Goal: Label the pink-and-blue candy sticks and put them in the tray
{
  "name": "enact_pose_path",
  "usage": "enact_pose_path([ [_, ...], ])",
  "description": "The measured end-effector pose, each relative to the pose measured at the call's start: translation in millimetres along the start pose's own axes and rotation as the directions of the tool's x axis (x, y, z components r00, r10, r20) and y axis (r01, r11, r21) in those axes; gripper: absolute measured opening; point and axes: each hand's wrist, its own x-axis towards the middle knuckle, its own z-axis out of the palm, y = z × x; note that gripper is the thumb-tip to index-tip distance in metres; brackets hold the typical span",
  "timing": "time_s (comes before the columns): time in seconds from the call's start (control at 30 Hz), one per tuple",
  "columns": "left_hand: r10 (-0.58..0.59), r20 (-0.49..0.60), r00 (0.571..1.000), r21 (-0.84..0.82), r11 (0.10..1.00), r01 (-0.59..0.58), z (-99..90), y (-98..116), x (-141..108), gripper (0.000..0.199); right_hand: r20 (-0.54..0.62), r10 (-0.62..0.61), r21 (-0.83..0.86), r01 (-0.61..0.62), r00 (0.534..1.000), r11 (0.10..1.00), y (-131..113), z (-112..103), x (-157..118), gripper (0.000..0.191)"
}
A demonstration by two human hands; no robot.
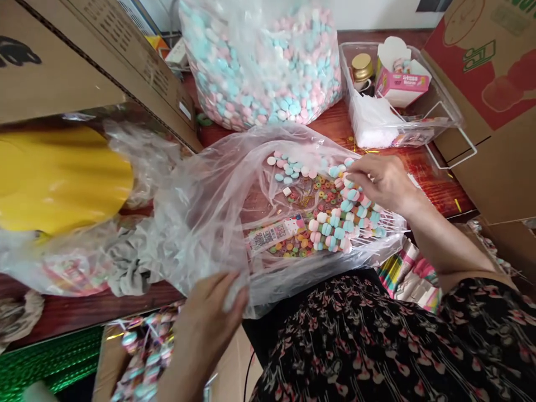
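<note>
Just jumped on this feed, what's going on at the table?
A person's right hand is at the far end of a pile of candy sticks on clear plastic sheeting. The left hand is at the sheeting's near edge. Loose candies and a printed packet lie beside the pile; a big candy bag stands behind.

A glossy reddish-brown wooden table (435, 187) runs across the middle, a plain white wall (372, 15) rising behind it at twelve o'clock; soft daylight whitens that wall, and a pale beige floor (238, 363) shows down at six o'clock.
</note>
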Motion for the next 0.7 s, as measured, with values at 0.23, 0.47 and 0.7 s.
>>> enact_pose_path([
  [0.23, 0.154, 0.257, 0.954, 0.385, 0.889, -0.247, 90.8, 41, 97, 0.015, -0.124, 0.235, -0.158, -0.253, 0.964, 0.955, 32, 0, -49, 0.023],
  [0.47, 0.295, 0.091, 0.951, 0.341, 0.888, -0.309, 96.7, 4, 83, 0.019, -0.096, 0.337, -0.076, -0.344, 0.937, 0.936, 62, 4, -103, 0.019],
  [0.7, 0.283, -0.003, 0.959, 0.295, 0.917, -0.269, 99.9, 5, 83, 0.017, -0.157, 0.352, 0.061, -0.346, 0.923, 0.936, 45, 21, -143, 0.023],
])
